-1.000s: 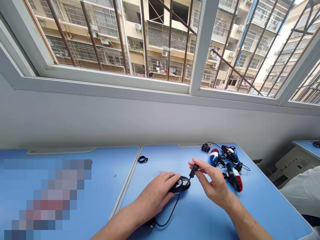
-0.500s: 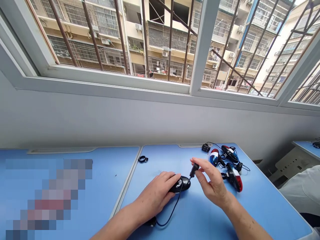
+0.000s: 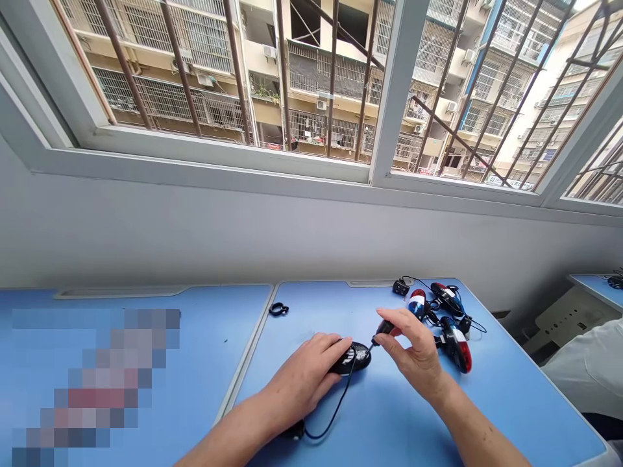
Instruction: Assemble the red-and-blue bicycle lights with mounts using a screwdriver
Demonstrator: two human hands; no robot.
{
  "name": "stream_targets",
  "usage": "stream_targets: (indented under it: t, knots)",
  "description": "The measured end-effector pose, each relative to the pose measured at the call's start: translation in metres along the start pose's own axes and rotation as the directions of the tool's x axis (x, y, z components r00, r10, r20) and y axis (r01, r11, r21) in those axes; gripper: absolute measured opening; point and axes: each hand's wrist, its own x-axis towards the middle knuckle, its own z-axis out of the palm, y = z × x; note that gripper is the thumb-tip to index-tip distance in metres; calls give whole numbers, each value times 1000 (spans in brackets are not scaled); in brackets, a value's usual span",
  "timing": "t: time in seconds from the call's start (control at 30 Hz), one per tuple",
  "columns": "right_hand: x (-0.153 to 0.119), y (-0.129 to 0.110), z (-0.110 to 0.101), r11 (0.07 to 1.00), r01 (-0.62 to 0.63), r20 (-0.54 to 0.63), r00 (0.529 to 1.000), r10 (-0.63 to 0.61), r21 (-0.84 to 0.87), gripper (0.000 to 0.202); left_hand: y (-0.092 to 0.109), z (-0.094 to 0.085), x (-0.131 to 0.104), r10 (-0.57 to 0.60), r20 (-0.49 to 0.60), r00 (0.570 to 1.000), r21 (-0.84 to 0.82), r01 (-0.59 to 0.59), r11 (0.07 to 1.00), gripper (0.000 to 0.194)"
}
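My left hand [image 3: 311, 373] lies over the left part of a black oval device [image 3: 357, 358] and presses it on the blue table, fingers wrapped round it. From the device a thin black cable [image 3: 335, 415] curves down to a small black part [image 3: 294, 431], partly hidden by my left wrist. Between thumb and fingers, my right hand [image 3: 413, 350] pinches the black handle of a screwdriver [image 3: 384, 329]. Its thin shaft slants down left, and the tip meets the right end of the black device.
Several red, white and blue lights [image 3: 457, 344] with black cables lie at the back right. A black ring clamp [image 3: 278, 310] sits near the seam between tables. Behind are a wall and barred window. A person's white clothing [image 3: 586, 366] shows at the right edge.
The screwdriver handle has tilted further to the right and lower, and my right fingers have shifted slightly right with it. My left hand and the black device have stayed in place.
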Motion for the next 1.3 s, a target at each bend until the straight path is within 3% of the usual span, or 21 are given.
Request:
stream_targets:
  t: [0.27, 0.6, 0.73, 0.97, 1.1, 1.3]
  knots:
    - [4, -9, -6, 997, 31, 161, 986, -41, 67, 50, 3, -4, 2, -8, 16, 1000, -13, 8, 1000, 57]
    - [-2, -3, 1, 999, -44, -37, 998, 44, 0, 32, 0, -1, 1, 1, -4, 1000, 16, -1, 1000, 56]
    - [2, -5, -1, 999, 26, 41, 999, -27, 40, 36, 2, -3, 1, -4, 4, 1000, 8, 4, 1000, 58]
    - [4, -10, -8, 997, 43, 185, 981, -54, 66, 48, 5, -5, 3, -16, 30, 999, 9, 16, 1000, 57]
    - [2, -9, -6, 996, -10, 120, 993, -1, 88, 43, 5, -4, 3, -16, 35, 999, 15, 15, 1000, 58]
    - [-2, -4, 1, 996, -89, -21, 996, 89, 28, 20, 5, -3, 2, -13, 30, 999, 30, 12, 999, 62]
